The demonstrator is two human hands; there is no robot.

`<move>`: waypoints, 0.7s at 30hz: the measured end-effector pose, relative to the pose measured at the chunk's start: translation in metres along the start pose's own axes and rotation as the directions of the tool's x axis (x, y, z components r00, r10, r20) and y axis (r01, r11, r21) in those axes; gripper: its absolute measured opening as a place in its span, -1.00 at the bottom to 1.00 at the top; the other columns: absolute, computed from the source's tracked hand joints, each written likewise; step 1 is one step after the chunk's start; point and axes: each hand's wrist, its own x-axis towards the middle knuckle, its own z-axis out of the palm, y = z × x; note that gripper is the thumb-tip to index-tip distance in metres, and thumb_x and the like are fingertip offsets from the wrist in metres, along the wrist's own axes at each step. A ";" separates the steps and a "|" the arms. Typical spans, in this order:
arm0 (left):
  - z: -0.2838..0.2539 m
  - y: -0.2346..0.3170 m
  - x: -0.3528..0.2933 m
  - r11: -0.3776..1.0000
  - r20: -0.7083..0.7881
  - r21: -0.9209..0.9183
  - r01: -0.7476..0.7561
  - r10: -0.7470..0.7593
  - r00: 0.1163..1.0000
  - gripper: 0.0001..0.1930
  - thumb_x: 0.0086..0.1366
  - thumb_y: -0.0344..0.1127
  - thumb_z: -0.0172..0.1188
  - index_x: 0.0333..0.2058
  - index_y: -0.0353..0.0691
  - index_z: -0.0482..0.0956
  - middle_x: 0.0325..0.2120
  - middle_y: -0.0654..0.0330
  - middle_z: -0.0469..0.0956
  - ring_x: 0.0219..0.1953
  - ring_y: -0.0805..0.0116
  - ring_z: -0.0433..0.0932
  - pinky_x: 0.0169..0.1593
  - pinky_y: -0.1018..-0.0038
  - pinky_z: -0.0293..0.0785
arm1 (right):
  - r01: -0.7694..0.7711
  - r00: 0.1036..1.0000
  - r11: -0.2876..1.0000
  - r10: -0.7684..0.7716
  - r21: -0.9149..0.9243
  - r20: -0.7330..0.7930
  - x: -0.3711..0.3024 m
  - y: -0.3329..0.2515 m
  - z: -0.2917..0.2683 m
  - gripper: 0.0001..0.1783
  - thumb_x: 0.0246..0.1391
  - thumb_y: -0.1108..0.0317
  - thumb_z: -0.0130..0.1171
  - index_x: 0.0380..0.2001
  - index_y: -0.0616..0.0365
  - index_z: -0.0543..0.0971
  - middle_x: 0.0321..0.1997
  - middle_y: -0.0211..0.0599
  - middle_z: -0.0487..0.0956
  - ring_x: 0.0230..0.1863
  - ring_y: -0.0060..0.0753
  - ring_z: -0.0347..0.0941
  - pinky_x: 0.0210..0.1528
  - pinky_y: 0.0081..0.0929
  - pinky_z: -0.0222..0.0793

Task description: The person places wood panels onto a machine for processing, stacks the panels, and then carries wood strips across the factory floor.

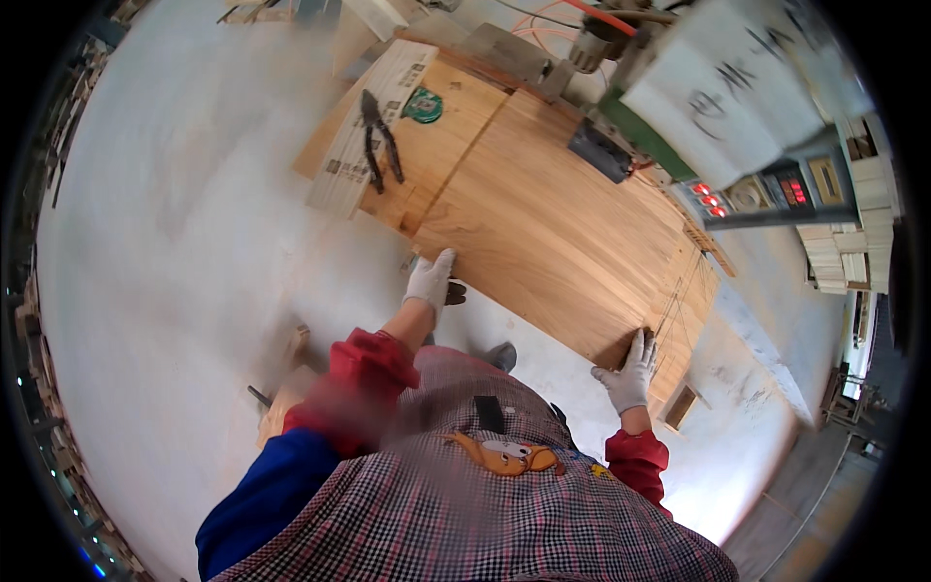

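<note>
Along a flat brown wooden panel (562, 218), the half-open white-gloved left hand (428, 281) and spread white-gloved right hand (630, 376) touch its edge without gripping; even pressure should help.

The fisheye camera looks down from the person's head, the checked apron (427, 485) close, the wooden panel (562, 213) farther.

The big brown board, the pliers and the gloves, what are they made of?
The board: probably wood, smooth-looking, with streaky grain lines.
The pliers: likely metal with a dark finish; the dark handles may be coated, but they're too small to tell.
The gloves: seemingly soft, matte, whitish cloth, since they wrinkle; dark patches might be another coating or dirt.
</note>
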 end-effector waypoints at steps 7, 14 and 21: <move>-0.015 0.015 0.005 0.998 0.078 -0.052 -0.027 0.031 0.996 -0.66 0.23 -0.06 0.03 -0.18 -0.20 0.29 -0.50 0.11 0.41 -0.64 0.29 0.47 -0.58 0.40 0.49 | -0.036 0.999 0.999 0.036 -0.031 0.001 0.000 -0.033 -0.001 0.25 -0.53 0.17 0.45 0.26 0.14 -0.07 0.33 0.13 -0.16 0.34 0.12 -0.29 0.32 -0.18 -0.28; -0.026 0.019 0.015 0.991 0.130 -0.117 0.060 -0.044 0.990 -0.68 0.23 -0.10 0.03 -0.19 -0.21 0.31 -0.48 0.13 0.42 -0.64 0.28 0.47 -0.57 0.38 0.50 | -0.048 0.998 0.999 0.048 0.006 0.035 0.004 -0.042 0.000 0.28 -0.52 0.17 0.46 0.27 0.14 -0.10 0.33 0.14 -0.18 0.35 0.10 -0.32 0.32 -0.24 -0.26; -0.030 0.027 0.016 0.990 0.120 -0.122 0.071 -0.056 0.991 -0.62 0.22 -0.09 0.05 -0.19 -0.32 0.32 -0.41 0.07 0.40 -0.62 0.23 0.49 -0.57 0.36 0.53 | -0.068 0.997 0.997 0.067 0.020 0.049 0.005 -0.050 0.001 0.28 -0.51 0.17 0.46 0.27 0.14 -0.11 0.34 0.13 -0.19 0.36 0.06 -0.32 0.32 -0.27 -0.26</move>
